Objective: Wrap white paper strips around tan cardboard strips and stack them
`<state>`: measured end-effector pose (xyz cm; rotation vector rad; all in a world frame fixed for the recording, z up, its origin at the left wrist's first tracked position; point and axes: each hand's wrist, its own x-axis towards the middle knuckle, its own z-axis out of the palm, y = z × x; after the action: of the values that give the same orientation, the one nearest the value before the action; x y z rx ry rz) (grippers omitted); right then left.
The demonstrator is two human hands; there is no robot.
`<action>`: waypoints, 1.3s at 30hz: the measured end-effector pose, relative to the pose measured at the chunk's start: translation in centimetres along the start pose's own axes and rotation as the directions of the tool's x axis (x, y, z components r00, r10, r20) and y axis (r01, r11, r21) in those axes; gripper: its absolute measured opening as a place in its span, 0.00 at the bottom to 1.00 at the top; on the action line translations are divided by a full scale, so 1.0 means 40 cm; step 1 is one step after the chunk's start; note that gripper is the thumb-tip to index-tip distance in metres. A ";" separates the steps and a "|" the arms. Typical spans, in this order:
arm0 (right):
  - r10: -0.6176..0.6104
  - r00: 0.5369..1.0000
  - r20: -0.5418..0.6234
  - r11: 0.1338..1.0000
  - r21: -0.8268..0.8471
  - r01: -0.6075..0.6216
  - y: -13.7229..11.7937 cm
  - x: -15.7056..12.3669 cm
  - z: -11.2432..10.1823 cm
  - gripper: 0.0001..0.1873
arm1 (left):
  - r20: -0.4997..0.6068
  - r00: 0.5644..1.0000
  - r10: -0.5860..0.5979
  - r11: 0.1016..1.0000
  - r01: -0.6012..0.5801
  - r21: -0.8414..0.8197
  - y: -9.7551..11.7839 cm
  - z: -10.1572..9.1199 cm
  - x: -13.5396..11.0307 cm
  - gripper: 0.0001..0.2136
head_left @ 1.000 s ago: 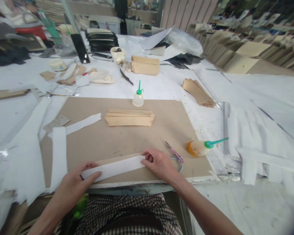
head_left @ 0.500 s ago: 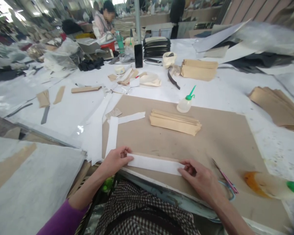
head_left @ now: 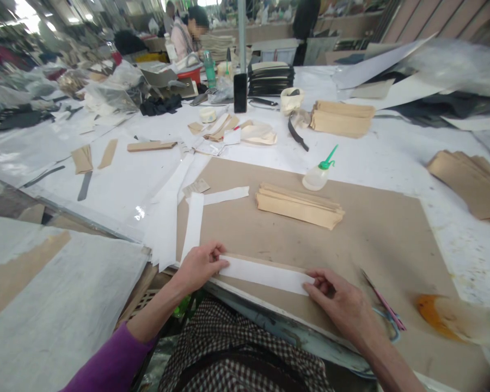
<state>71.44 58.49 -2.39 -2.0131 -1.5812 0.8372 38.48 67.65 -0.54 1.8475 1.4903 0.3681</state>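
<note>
A white strip (head_left: 265, 276) lies lengthwise near the front edge of the brown board, with a thin tan edge showing along its far side. My left hand (head_left: 202, 267) pinches the strip's left end between thumb and fingers. At the other end, my right hand (head_left: 343, 299) has its thumb on the white face and its fingertips at the far edge, the fingers curled. Beyond the strip sits a stack of tan strips (head_left: 298, 207). To the left, two more white pieces, an upright strip (head_left: 193, 226) and a slanted strip (head_left: 226, 195), lie on the board.
Scissors (head_left: 386, 305) rest right of my right hand, beside a bottle of amber liquid (head_left: 436, 316). A squeeze bottle with a green spout (head_left: 316, 177) stands behind the tan stack. Further back are a phone (head_left: 240, 92), tan piles (head_left: 343, 118) and a person (head_left: 183, 41).
The whole view has shifted a little, so things appear further right. Both hands keep the same hold on the white strip, which stays in place on the board.
</note>
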 end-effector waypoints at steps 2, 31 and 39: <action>0.007 1.000 0.008 1.000 -0.005 -0.007 -0.001 -0.001 0.000 0.21 | -0.003 1.000 0.005 1.000 -0.005 0.020 0.000 0.002 -0.001 0.10; -0.593 0.802 -0.066 0.791 -0.236 0.565 0.071 -0.026 0.010 0.22 | 0.008 0.728 0.686 0.612 -0.583 0.535 -0.055 0.060 -0.079 0.15; -0.517 0.795 -0.316 0.845 -0.334 0.417 -0.016 -0.042 0.032 0.12 | 0.077 0.808 0.584 0.670 -0.533 0.517 -0.038 0.012 -0.062 0.11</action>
<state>69.83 56.98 -2.54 -1.6669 -1.8818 0.0303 36.96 65.27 -1.41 2.7770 1.0961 0.3630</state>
